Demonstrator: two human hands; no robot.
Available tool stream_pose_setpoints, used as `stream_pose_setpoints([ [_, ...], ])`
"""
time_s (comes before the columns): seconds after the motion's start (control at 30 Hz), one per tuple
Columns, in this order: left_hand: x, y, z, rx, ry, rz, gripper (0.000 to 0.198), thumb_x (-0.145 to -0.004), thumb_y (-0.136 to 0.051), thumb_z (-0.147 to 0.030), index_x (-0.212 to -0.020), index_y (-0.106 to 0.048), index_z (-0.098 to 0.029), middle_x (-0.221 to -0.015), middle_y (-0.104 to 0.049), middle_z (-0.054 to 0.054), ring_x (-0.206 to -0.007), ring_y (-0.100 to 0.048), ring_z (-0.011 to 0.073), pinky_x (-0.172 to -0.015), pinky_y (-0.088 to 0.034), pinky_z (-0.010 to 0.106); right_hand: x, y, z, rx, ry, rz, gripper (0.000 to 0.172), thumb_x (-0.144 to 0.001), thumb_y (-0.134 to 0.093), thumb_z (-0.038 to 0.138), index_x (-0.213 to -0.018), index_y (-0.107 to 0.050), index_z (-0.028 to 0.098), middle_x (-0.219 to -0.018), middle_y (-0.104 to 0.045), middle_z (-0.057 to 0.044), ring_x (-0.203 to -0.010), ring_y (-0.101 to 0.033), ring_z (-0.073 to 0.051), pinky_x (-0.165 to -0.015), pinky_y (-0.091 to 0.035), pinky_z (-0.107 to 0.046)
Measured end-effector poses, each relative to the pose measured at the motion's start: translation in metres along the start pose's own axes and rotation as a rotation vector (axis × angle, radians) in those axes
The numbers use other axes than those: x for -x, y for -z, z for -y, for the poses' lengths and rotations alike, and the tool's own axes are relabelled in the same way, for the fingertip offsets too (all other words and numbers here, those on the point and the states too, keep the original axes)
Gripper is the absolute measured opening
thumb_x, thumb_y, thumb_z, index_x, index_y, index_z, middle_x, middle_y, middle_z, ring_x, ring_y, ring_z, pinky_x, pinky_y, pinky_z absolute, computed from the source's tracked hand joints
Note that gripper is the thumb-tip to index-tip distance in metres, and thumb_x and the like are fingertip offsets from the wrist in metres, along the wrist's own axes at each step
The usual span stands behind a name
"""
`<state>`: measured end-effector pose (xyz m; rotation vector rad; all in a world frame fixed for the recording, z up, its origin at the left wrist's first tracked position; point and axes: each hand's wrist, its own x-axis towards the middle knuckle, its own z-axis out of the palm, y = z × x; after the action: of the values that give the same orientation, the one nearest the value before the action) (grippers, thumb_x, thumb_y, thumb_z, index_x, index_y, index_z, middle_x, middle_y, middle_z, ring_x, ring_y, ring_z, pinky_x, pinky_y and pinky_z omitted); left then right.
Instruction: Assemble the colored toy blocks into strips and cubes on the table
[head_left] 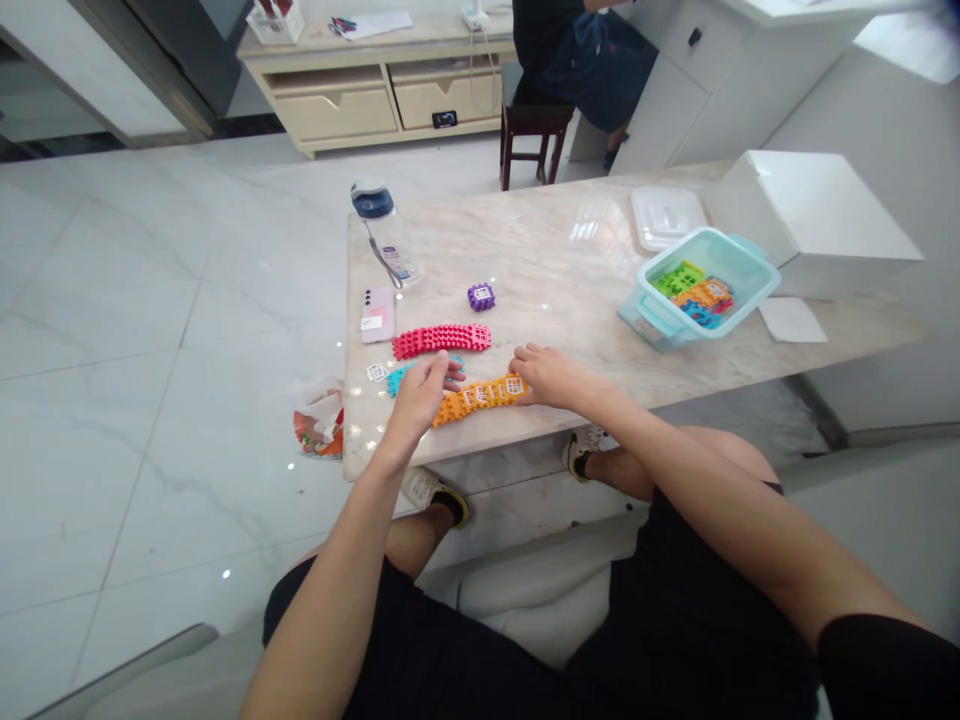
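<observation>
Two hands (pixel 487 385) on one orange strip (pixel 480 396)

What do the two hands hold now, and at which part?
Both hands are on the orange block strip lying on the table: right hand at its right end, left hand over its left part. Full grip cannot be told.

— What sort of place is this?
— A home living room: glossy marble floor (pixel 150 300), a low cream TV cabinet (pixel 375 90) with drawers, a wooden stool (pixel 534 130), and a marble worktop (pixel 570 260) strewn with toy blocks.
</observation>
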<state>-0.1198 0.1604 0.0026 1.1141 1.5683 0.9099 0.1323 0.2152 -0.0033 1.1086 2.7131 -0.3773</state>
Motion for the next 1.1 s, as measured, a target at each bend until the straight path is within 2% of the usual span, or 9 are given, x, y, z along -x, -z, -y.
stream_pose_setpoints([
  [0.13,0.001,0.001,-0.001,0.004,-0.008,0.004,0.068,-0.095,-0.054,-0.081,-0.096,-0.075,-0.016,-0.095,-0.081,0.015,-0.076,-0.075,0.0236,-0.071,-0.055,0.035,-0.001,0.004,-0.017,-0.086,-0.032,0.07,0.059,-0.087,-0.092,0.042,-0.136,-0.07,0.017,-0.135,-0.068,-0.016,-0.123,-0.068,-0.034,-0.098,-0.056,-0.04],
  [0.23,0.003,0.003,-0.003,-0.005,-0.036,0.022,0.062,-0.097,-0.055,-0.076,-0.098,-0.075,-0.017,-0.096,-0.081,0.014,-0.078,-0.075,0.0233,-0.072,-0.056,0.035,0.005,0.011,-0.041,-0.099,-0.107,0.096,0.054,-0.092,-0.087,0.026,-0.141,-0.069,0.019,-0.142,-0.066,-0.015,-0.126,-0.069,-0.032,-0.102,-0.056,-0.04],
  [0.33,0.004,0.003,-0.004,-0.036,-0.072,0.04,0.056,-0.097,-0.058,-0.07,-0.1,-0.074,-0.017,-0.097,-0.081,0.013,-0.079,-0.075,0.023,-0.074,-0.057,0.035,0.009,0.013,-0.055,-0.077,-0.155,0.079,0.045,-0.098,-0.078,0.022,-0.142,-0.069,0.018,-0.143,-0.066,-0.017,-0.128,-0.07,-0.032,-0.105,-0.056,-0.042],
  [0.47,0.004,0.0,-0.004,-0.053,-0.084,0.055,0.051,-0.096,-0.06,-0.065,-0.102,-0.075,-0.016,-0.098,-0.081,0.013,-0.079,-0.076,0.023,-0.076,-0.057,0.036,0.005,0.007,-0.046,-0.081,-0.128,0.105,0.041,-0.102,-0.073,0.026,-0.141,-0.069,0.016,-0.14,-0.068,-0.017,-0.125,-0.071,-0.033,-0.103,-0.057,-0.042],
  [0.6,0.004,-0.002,-0.004,-0.051,-0.086,0.059,0.048,-0.095,-0.061,-0.062,-0.101,-0.074,-0.016,-0.098,-0.081,0.013,-0.079,-0.075,0.0228,-0.076,-0.058,0.036,-0.006,-0.003,-0.034,-0.075,-0.116,0.131,0.045,-0.101,-0.075,0.031,-0.143,-0.068,0.016,-0.137,-0.068,-0.017,-0.122,-0.072,-0.033,-0.098,-0.058,-0.04],
  [0.77,0.005,-0.003,-0.004,-0.056,-0.097,0.066,0.046,-0.094,-0.063,-0.061,-0.101,-0.074,-0.017,-0.097,-0.082,0.012,-0.079,-0.076,0.0228,-0.079,-0.058,0.037,-0.012,-0.012,-0.034,-0.041,-0.134,0.114,0.045,-0.1,-0.076,0.037,-0.139,-0.068,0.016,-0.137,-0.066,-0.017,-0.122,-0.071,-0.031,-0.097,-0.058,-0.037],
  [1.1,0.007,0.0,-0.005,-0.044,-0.131,0.072,0.04,-0.094,-0.066,-0.058,-0.099,-0.072,-0.018,-0.095,-0.081,0.011,-0.079,-0.076,0.0217,-0.079,-0.058,0.036,-0.007,-0.003,-0.037,0.008,-0.228,0.085,0.037,-0.1,-0.066,0.038,-0.124,-0.074,0.011,-0.131,-0.072,-0.022,-0.114,-0.074,-0.034,-0.088,-0.058,-0.039],
])
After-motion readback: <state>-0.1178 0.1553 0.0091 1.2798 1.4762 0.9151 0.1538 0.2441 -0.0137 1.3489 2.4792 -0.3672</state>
